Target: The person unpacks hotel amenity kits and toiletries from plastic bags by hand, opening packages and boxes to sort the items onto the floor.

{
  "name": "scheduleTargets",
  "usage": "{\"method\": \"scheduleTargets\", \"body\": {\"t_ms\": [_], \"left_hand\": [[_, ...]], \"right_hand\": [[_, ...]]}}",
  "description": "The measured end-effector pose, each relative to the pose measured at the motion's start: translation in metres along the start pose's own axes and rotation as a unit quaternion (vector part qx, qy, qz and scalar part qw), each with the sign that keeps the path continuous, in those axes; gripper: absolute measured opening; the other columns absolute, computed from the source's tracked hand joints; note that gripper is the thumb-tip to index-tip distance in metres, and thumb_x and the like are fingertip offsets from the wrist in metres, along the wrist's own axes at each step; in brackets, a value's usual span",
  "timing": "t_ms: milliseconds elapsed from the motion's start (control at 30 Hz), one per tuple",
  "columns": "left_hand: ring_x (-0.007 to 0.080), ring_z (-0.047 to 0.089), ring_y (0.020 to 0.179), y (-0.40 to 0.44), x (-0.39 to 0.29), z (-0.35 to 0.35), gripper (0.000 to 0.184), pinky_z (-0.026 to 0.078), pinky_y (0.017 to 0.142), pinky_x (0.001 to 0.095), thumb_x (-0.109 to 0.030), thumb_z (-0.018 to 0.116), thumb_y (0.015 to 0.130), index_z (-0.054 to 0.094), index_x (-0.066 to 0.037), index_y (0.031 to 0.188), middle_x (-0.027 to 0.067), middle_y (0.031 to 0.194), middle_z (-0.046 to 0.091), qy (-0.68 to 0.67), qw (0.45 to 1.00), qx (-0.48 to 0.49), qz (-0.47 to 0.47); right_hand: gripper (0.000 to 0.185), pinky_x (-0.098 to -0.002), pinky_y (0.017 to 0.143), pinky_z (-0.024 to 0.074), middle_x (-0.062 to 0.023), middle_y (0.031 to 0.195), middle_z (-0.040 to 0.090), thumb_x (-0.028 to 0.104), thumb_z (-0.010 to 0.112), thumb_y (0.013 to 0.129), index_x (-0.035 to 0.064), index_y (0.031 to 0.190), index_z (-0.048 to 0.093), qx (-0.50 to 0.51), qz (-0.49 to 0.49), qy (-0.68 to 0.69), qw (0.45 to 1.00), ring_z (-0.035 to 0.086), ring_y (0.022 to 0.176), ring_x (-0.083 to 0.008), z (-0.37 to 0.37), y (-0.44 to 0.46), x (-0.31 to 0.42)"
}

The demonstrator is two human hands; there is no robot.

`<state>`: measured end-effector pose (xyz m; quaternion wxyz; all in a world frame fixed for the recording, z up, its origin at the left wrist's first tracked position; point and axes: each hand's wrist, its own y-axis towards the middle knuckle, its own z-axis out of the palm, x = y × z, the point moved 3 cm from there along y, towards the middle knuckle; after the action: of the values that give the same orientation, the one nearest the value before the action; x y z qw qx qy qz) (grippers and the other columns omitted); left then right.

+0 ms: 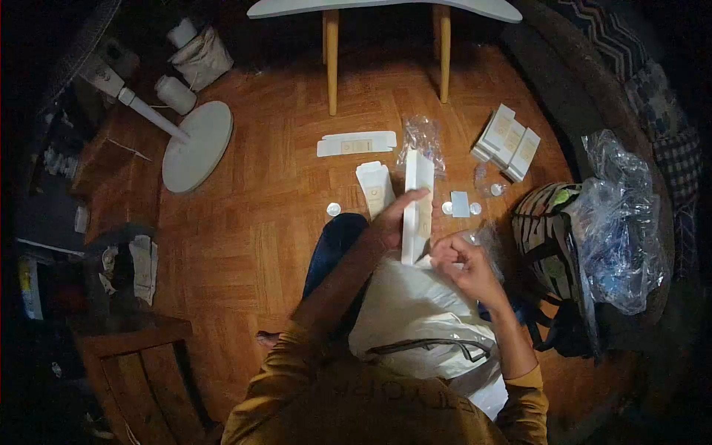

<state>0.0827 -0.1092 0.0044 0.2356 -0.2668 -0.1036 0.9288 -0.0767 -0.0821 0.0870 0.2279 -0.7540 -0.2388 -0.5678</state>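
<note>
My left hand (391, 222) is wrapped round a long white box (418, 200), which stands lengthwise away from me above a pale bag (415, 304) on my lap. By the near end of the box is my right hand (458, 261), its fingers curled; whether they pinch anything is too small to tell. Left of the box, an opened white carton (376, 189) lies on the floor, and a flattened carton (357, 144) lies farther off. Clear plastic wrap (424, 141) is beyond the box's far end.
Several white boxes (508, 142) lie at the right, near a small pale card (460, 204) and round white stickers (334, 209). A striped bag (545, 237) with clear plastic (619, 230) stands at far right. A round white base (196, 148) is left; a wooden stool (137, 337) is nearer.
</note>
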Motion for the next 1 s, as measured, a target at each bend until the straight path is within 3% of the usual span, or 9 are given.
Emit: {"method": "scheduleTargets", "body": {"t_ms": [100,167,233,300,400,667,733,933,1000], "left_hand": [[0.0175,0.053,0.084,-0.006,0.007,0.006,0.056,0.049,0.072,0.0308,-0.021,0.062,0.075,0.036,-0.005,0.122,0.0050,0.093,0.051,0.077,0.995,0.034,0.053],[0.0148,0.052,0.086,-0.012,0.002,0.015,0.067,0.047,0.073,0.0267,-0.018,0.068,0.069,0.033,-0.004,0.124,0.0045,0.094,0.051,0.331,0.933,0.062,0.124],[0.0171,0.051,0.093,-0.021,-0.002,0.020,0.081,0.043,0.081,0.0282,-0.023,0.076,0.061,0.032,-0.003,0.126,0.0073,0.101,0.051,0.334,0.935,0.063,0.102],[0.0210,0.049,0.101,-0.029,-0.011,0.025,0.089,0.037,0.089,0.0316,-0.032,0.079,0.055,0.032,-0.003,0.126,0.0102,0.111,0.050,0.619,0.759,0.042,0.196],[0.0220,0.046,0.105,-0.038,-0.014,0.037,0.089,0.035,0.091,0.0320,-0.034,0.078,0.055,0.033,-0.003,0.126,0.0112,0.114,0.048,0.593,0.788,0.058,0.158],[0.0191,0.047,0.102,-0.048,-0.010,0.040,0.089,0.035,0.090,0.0310,-0.031,0.077,0.055,0.033,-0.001,0.126,0.0095,0.111,0.050,0.542,0.832,0.113,0.010],[0.0151,0.048,0.098,-0.048,-0.002,0.036,0.073,0.037,0.086,0.0279,-0.031,0.075,0.058,0.044,-0.004,0.119,0.0064,0.106,0.052,0.420,0.893,0.162,-0.030],[0.0105,0.045,0.079,-0.062,-0.011,0.047,0.046,0.037,0.070,0.0238,-0.028,0.071,0.060,0.053,-0.006,0.096,-0.0002,0.087,0.052,0.434,0.873,0.199,-0.097],[0.0106,0.046,0.078,-0.062,-0.014,0.046,0.045,0.037,0.070,0.0233,-0.028,0.069,0.061,0.053,-0.007,0.097,-0.0008,0.085,0.052,0.453,0.864,0.206,-0.083]], "right_hand": [[0.016,-0.0236,0.070,0.0433,-0.0029,0.088,0.060,0.003,0.058,0.077,0.0021,0.092,0.059,-0.001,-0.014,-0.066,0.998,0.054,0.079,-0.0084,-0.023,0.003,0.007],[0.019,-0.0237,0.072,0.0428,-0.0065,0.090,0.060,0.000,0.055,0.077,0.0022,0.095,0.060,-0.180,-0.017,-0.004,0.984,0.055,0.082,-0.0104,-0.052,0.010,0.010],[0.019,-0.0235,0.073,0.0424,-0.0074,0.091,0.059,-0.002,0.054,0.076,0.0020,0.094,0.061,-0.172,-0.064,-0.054,0.982,0.054,0.083,-0.0121,-0.065,0.016,0.027],[0.020,-0.0233,0.073,0.0420,-0.0083,0.092,0.058,-0.005,0.052,0.076,0.0017,0.093,0.062,-0.162,-0.109,-0.103,0.975,0.054,0.085,-0.0138,-0.067,0.017,0.034],[0.025,-0.0244,0.073,0.0408,-0.0071,0.092,0.054,-0.007,0.052,0.072,0.0025,0.092,0.064,-0.079,-0.102,-0.074,0.989,0.052,0.085,-0.0169,-0.054,0.022,0.022],[0.024,-0.0255,0.069,0.0428,-0.0078,0.090,0.058,0.004,0.062,0.073,0.0036,0.097,0.063,-0.136,-0.117,-0.108,0.978,0.054,0.084,-0.0159,-0.048,0.018,0.034],[0.025,-0.0260,0.068,0.0434,-0.0080,0.089,0.060,0.007,0.064,0.073,0.0036,0.098,0.063,-0.113,-0.122,-0.119,0.979,0.056,0.083,-0.0153,-0.048,0.018,0.037],[0.025,-0.0258,0.068,0.0439,-0.0080,0.085,0.062,0.011,0.068,0.070,0.0023,0.093,0.063,-0.095,-0.045,-0.077,0.991,0.058,0.080,-0.0135,-0.047,0.022,0.027],[0.024,-0.0258,0.067,0.0440,-0.0081,0.087,0.062,0.010,0.069,0.067,0.0039,0.090,0.064,-0.151,-0.130,-0.085,0.976,0.057,0.078,-0.0137,-0.043,0.023,0.033]]}}
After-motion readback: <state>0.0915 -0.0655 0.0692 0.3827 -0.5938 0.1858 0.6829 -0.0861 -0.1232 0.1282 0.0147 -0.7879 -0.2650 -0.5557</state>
